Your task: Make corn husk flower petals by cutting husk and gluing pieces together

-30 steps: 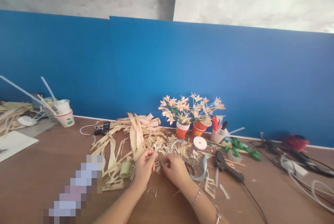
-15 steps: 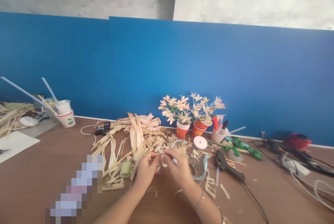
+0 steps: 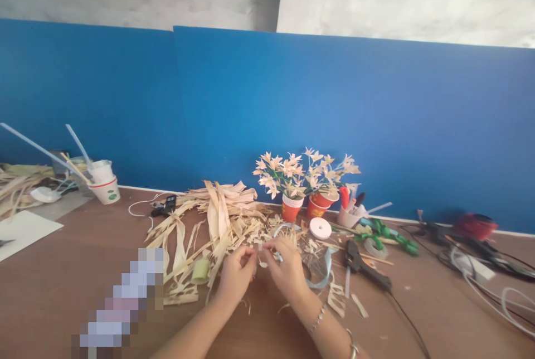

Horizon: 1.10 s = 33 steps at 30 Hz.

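My left hand [image 3: 237, 274] is closed in a pinch above the brown table, just in front of a pile of dried husk strips [image 3: 219, 211]. Facing it, my right hand [image 3: 287, 270] pinches with thumb and forefinger; a bracelet circles that wrist. Small pale scraps show between and behind the fingertips, but what either hand holds is too small to make out. Cut husk bits [image 3: 309, 245] lie behind my right hand. A pale green roll [image 3: 201, 271] rests left of my left hand.
Husk flowers [image 3: 288, 172] stand in red cups [image 3: 291, 208] at the back. To the right are a white spool [image 3: 320, 228], a black glue gun [image 3: 363, 270], green stems [image 3: 382, 233] and cables [image 3: 468, 270]. A white cup [image 3: 105, 189] with sticks stands left, near a white sheet [image 3: 27, 233].
Both hands have shifted slightly, and the fingers of my left hand have come closer together. The objects on the table look unmoved.
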Motion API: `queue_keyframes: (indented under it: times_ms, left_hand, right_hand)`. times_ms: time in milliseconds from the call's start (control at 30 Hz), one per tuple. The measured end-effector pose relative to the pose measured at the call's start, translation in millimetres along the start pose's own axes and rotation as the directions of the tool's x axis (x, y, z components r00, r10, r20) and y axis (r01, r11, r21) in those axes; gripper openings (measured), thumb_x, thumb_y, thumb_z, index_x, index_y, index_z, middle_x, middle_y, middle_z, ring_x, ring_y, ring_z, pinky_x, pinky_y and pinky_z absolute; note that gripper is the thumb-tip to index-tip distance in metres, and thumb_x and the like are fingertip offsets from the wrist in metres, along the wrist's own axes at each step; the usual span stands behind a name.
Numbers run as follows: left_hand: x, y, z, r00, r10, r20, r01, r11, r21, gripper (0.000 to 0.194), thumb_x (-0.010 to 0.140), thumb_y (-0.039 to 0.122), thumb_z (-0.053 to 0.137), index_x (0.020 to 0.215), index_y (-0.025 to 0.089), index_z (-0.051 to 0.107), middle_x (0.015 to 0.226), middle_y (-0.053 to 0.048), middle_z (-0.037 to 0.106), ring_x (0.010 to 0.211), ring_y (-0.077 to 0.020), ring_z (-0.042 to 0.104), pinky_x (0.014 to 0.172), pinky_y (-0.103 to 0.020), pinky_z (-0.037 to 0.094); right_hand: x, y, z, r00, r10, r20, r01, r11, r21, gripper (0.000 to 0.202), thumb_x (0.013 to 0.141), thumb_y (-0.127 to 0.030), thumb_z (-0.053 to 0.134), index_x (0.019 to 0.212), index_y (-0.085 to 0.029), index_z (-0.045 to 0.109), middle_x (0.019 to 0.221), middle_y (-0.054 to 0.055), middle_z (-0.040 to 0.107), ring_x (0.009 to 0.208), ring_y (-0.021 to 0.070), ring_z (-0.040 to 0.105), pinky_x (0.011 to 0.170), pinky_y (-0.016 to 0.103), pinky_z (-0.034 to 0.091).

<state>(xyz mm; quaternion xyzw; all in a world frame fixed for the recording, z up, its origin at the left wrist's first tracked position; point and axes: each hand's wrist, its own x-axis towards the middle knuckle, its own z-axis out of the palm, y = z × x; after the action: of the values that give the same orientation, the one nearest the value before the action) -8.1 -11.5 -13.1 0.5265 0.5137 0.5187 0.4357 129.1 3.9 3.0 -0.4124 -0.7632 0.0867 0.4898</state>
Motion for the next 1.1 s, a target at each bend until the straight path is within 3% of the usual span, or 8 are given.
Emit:
queue_keyframes:
  times_ms: [600, 1100]
  left_hand:
    - [0.5, -7.4, -0.2, 0.999, 0.042, 0.021, -0.043, 0.997, 0.068, 0.017, 0.077, 0.032, 0.05, 0.07, 0.018, 0.055, 0.047, 0.005, 0.046, 0.04, -0.011, 0.044, 0.042, -0.021, 0.033]
    - [-1.3, -1.7, -0.8, 0.985, 0.174, -0.007, -0.169, 0.969, 0.18, 0.011, 0.073, 0.024, 0.053, 0.067, 0.018, 0.06, 0.053, 0.001, 0.053, 0.046, -0.0128, 0.046, 0.047, -0.022, 0.034]
  right_hand:
    - [-0.6, -3.6, 0.0, 0.996, -0.08, 0.038, 0.085, 0.986, -0.141, 0.011, 0.082, -0.012, 0.051, 0.078, -0.019, 0.058, 0.075, 0.004, 0.062, 0.073, 0.018, 0.055, 0.068, 0.03, 0.042]
    - [-0.5, -4.2, -0.1, 0.995, -0.085, 0.06, 0.097, 0.968, -0.23, 0.01, 0.083, -0.013, 0.048, 0.082, -0.019, 0.055, 0.077, 0.004, 0.061, 0.075, 0.019, 0.055, 0.069, 0.031, 0.041]
